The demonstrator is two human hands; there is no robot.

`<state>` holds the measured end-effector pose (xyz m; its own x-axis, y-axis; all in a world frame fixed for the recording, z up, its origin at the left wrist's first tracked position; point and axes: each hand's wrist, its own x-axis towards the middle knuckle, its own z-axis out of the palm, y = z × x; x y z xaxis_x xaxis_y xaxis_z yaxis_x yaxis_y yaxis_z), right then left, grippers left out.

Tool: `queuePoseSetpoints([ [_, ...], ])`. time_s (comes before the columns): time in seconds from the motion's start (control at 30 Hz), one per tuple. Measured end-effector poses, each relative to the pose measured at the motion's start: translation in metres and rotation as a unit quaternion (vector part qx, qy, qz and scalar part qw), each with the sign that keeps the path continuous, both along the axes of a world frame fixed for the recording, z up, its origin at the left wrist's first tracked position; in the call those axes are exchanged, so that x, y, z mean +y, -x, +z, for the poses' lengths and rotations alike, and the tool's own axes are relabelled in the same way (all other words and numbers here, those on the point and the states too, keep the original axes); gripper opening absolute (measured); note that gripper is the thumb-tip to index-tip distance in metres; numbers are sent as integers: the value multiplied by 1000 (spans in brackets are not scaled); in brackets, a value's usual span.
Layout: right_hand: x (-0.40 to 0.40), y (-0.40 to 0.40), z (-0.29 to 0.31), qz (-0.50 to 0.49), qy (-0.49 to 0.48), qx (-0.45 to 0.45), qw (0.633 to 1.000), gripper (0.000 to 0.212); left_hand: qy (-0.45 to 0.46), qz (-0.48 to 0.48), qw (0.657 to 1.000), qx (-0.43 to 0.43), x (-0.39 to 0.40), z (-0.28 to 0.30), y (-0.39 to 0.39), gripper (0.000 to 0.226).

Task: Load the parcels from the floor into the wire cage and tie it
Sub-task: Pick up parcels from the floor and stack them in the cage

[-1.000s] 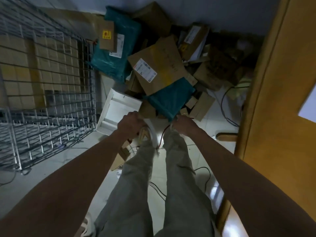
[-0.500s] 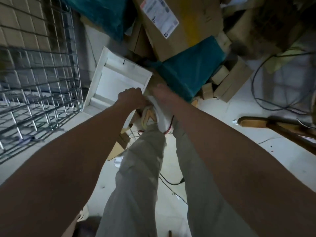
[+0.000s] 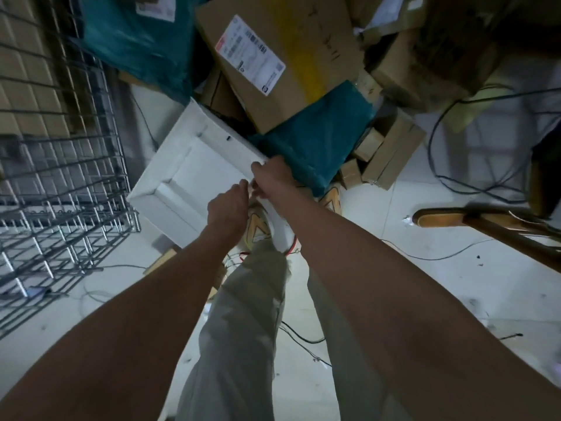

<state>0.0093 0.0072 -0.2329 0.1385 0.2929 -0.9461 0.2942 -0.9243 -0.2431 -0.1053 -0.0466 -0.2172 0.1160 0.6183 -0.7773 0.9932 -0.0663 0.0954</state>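
Nearest to us, our left hand (image 3: 227, 208) and right hand (image 3: 271, 177) meet at the near corner of the white flat parcel (image 3: 188, 165) on the floor (image 3: 425, 299). The right hand's grip pinches that corner; whether the left grips anything we cannot tell. Beyond lie a teal bag (image 3: 318, 141) and a labelled cardboard box (image 3: 273, 56). The wire cage (image 3: 60, 147) stands to our left.

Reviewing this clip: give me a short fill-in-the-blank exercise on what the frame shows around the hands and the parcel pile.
1. The wire cage stands on the person's ____ side.
2. The right hand reaches the corner of the flat ____ box.
3. The soft parcel just beyond that hand is ____ in colour.
4. The large cardboard box carries a white shipping ____.

Missing words: left; white; teal; label
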Motion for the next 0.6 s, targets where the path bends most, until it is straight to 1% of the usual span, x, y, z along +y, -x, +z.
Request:
queuePoseSetpoints([
  [0.07, 2, -21, 35, -22, 2, -2, 1000, 32, 23, -59, 998, 17, 8, 28, -12, 47],
  [0.17, -10, -50, 79, -32, 22, -28, 999, 33, 53, -132, 989, 39, 16, 80, -43, 55],
  [0.23, -21, -67, 108, -57, 34, -39, 997, 35, 65, -159, 984, 38, 11, 113, -66, 56],
  [0.33, -39, -91, 150, -144, 58, -41, 987, 22, 63, -163, 984, 32, 0, 153, -93, 46],
  [0.37, -47, -98, 160, -161, 62, -43, 984, 20, 67, -166, 983, 31, -3, 164, -101, 41],
  [0.4, -56, -106, 169, -165, 69, -57, 982, 24, 75, -185, 979, 33, -6, 173, -109, 36],
  [0.47, -82, -122, 176, -173, 93, -115, 974, 31, 84, -259, 962, 24, -15, 187, -123, 31],
  [0.57, -126, -146, 179, -272, 98, -124, 949, 32, 84, -349, 933, -22, -27, 193, -140, 29],
  [0.6, -141, -154, 180, -283, 100, -142, 943, 32, 79, -364, 927, -40, -29, 191, -144, 31],
])
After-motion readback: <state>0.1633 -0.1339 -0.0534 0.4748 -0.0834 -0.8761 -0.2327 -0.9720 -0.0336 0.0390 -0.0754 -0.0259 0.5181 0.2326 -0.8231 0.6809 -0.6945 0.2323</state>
